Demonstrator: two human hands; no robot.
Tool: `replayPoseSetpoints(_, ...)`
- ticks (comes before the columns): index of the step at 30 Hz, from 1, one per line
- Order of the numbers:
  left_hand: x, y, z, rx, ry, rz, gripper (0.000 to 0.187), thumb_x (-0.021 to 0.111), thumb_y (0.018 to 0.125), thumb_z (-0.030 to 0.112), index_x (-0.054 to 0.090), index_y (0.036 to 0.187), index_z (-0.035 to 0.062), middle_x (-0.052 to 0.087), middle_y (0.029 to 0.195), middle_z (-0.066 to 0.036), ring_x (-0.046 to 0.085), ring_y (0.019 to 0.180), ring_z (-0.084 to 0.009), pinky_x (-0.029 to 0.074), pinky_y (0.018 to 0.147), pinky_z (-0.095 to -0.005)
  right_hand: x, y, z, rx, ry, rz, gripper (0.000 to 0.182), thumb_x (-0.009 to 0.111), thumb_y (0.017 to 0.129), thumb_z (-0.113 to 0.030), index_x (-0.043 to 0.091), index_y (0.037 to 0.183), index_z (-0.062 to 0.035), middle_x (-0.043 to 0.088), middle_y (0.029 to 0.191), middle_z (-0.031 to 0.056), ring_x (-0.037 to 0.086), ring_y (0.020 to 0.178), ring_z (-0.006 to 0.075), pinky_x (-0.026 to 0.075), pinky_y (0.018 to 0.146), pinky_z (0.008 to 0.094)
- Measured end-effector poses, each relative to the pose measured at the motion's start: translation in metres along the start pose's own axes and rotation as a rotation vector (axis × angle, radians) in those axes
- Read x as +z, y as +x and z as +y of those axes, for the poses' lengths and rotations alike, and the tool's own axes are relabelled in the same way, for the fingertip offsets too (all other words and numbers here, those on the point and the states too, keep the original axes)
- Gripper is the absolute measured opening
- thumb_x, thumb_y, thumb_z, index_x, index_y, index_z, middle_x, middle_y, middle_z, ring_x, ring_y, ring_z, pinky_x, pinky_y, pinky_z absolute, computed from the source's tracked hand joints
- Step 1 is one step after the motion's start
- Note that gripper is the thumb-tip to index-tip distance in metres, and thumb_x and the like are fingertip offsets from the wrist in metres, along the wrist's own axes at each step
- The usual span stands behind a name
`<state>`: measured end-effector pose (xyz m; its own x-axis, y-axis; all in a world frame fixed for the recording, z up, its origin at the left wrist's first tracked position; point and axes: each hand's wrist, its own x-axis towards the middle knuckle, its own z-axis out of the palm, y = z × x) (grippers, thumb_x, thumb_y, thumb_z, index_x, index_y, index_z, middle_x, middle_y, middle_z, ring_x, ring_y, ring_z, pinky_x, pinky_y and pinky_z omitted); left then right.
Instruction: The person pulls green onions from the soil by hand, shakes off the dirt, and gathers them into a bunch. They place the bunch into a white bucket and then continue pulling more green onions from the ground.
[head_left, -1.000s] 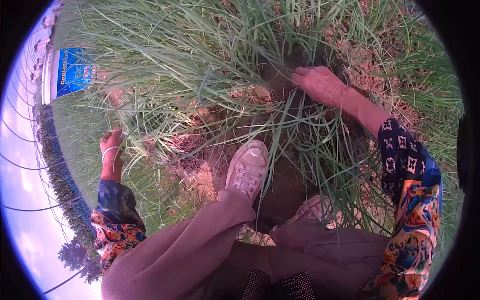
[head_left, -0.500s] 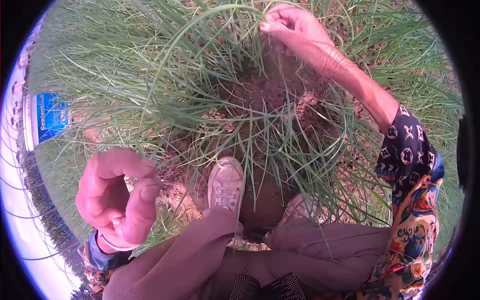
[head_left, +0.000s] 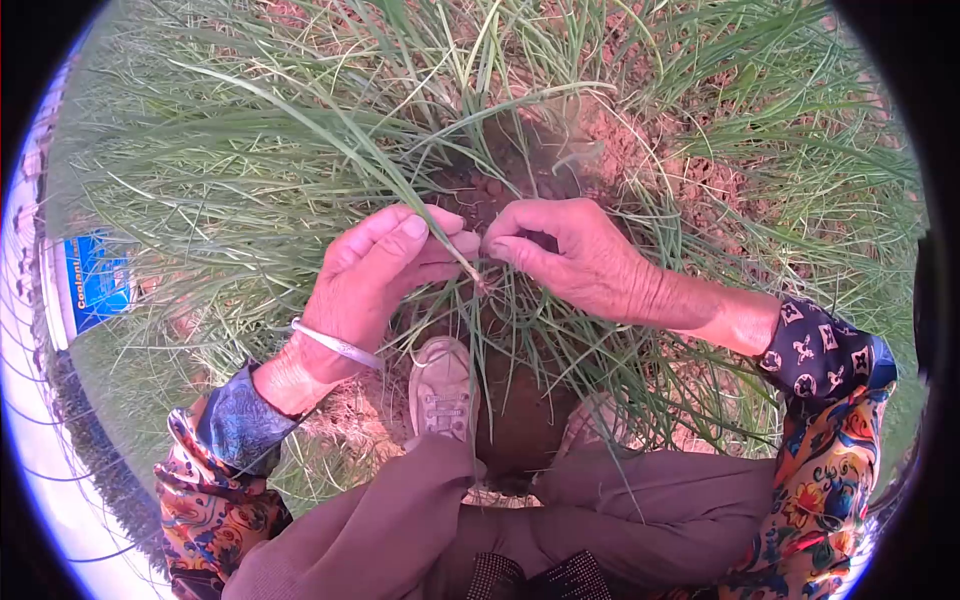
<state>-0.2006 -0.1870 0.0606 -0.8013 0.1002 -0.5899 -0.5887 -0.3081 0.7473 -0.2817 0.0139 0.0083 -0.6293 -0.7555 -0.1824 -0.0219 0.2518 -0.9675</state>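
Spreading around the person's shoe [head_left: 443, 392], thin green plants [head_left: 230, 200] cover reddish, crumbly soil [head_left: 625, 135] outdoors in bright light. Toward the view's left edge are a blue panel [head_left: 98, 282] lettered "Coolant" and pale sky [head_left: 45, 470]. One stalk [head_left: 461, 261] is raised above the ground, between the two hands: long green blades narrow to a paler base with small, brownish roots [head_left: 484, 286]. The left hand [head_left: 375, 265] pinches it between thumb and fingers. The right hand [head_left: 575, 250] curls thumb and forefinger together near the base; whether they grip anything, I cannot tell.
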Motion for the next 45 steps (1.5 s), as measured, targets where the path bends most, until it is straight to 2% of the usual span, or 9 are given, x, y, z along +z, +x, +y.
replayPoseSetpoints(5,-0.013,-0.007,0.002,-0.033,-0.171,0.095,0.028,0.045,0.096,0.028,0.053,0.105,0.0025,0.062,0.097,-0.013,0.06,0.085,-0.0245,0.048,0.08,-0.0375,-0.017,0.013,0.051,0.187,-0.165,0.141,0.022,0.052,0.086,-0.018,0.058,0.087,0.0029,0.056,0.064,0.0116,0.058,0.063,0.0166,0.047,0.064,0.0348)
replayPoseSetpoints(8,-0.022,-0.018,0.002,-0.025,-0.198,0.171,0.027,0.045,0.096,0.028,0.053,0.103,0.0033,0.059,0.082,-0.005,0.051,0.06,-0.0124,0.044,0.06,-0.0285,-0.045,0.029,0.095,0.338,-0.425,0.247,0.022,0.048,0.083,-0.014,0.06,0.091,0.0028,0.063,0.079,0.0218,0.062,0.077,0.0368,0.049,0.073,0.0403)
replayPoseSetpoints(10,-0.021,-0.023,0.003,-0.047,-0.21,0.268,0.031,0.048,0.094,0.029,0.055,0.105,0.0005,0.058,0.078,-0.005,0.042,0.054,-0.0095,0.036,0.053,-0.0246,-0.059,0.039,0.119,0.489,-0.459,0.291,0.028,0.045,0.088,-0.015,0.06,0.107,0.0014,0.063,0.076,0.0129,0.063,0.062,0.0182,0.051,0.061,0.0349)
replayPoseSetpoints(17,-0.027,-0.029,0.002,-0.101,-0.143,0.287,0.03,0.05,0.094,0.031,0.053,0.105,0.0032,0.054,0.077,-0.002,0.037,0.049,-0.007,0.033,0.047,-0.0224,-0.029,0.064,0.124,0.337,-0.444,0.285,0.02,0.052,0.086,-0.013,0.053,0.092,0.0056,0.06,0.081,0.0296,0.059,0.086,0.0437,0.047,0.074,0.0497)
replayPoseSetpoints(20,-0.026,-0.032,0.0,-0.099,-0.156,0.277,0.029,0.052,0.093,0.03,0.054,0.103,0.0023,0.054,0.076,-0.003,0.037,0.048,-0.0069,0.033,0.046,-0.0221,-0.023,0.089,0.153,0.307,-0.571,0.436,0.024,0.049,0.089,-0.015,0.053,0.104,0.0046,0.063,0.078,0.0234,0.065,0.062,0.0302,0.051,0.06,0.0416)
replayPoseSetpoints(33,-0.027,-0.032,-0.003,-0.132,-0.143,0.274,0.026,0.051,0.094,0.03,0.053,0.098,0.0039,0.054,0.074,-0.004,0.038,0.046,-0.0077,0.035,0.045,-0.0224,-0.035,0.025,0.102,-0.19,-0.675,-0.053,0.014,0.053,0.088,-0.009,0.045,0.097,-0.003,0.058,0.088,0.0198,0.058,0.084,0.0395,0.046,0.069,0.0466)
replayPoseSetpoints(36,-0.025,-0.028,-0.004,-0.134,-0.112,0.262,0.026,0.051,0.094,0.03,0.053,0.097,0.0038,0.053,0.074,-0.004,0.037,0.046,-0.0076,0.034,0.044,-0.0226,-0.045,-0.007,0.105,0.035,-0.354,0.189,0.011,0.05,0.086,-0.006,0.049,0.096,-0.004,0.058,0.085,0.0177,0.058,0.079,0.0365,0.046,0.068,0.0431)
replayPoseSetpoints(38,-0.023,-0.027,-0.004,-0.142,-0.102,0.251,0.026,0.05,0.094,0.03,0.053,0.097,0.0039,0.053,0.073,-0.004,0.037,0.045,-0.0076,0.034,0.044,-0.0227,-0.056,-0.007,0.118,0.383,-0.296,0.424,0.011,0.046,0.088,-0.009,0.05,0.098,-0.005,0.056,0.071,0.0026,0.056,0.063,0.011,0.047,0.056,0.0299)
replayPoseSetpoints(45,-0.019,-0.026,-0.003,-0.147,-0.116,0.267,0.025,0.054,0.092,0.028,0.055,0.095,0.0037,0.054,0.072,-0.004,0.038,0.045,-0.0076,0.032,0.043,-0.0222,-0.1,0.039,0.14,0.626,-0.09,0.78,0.024,0.044,0.091,-0.015,0.05,0.108,0.0018,0.063,0.074,0.0136,0.061,0.048,0.0194,0.051,0.04,0.0287)
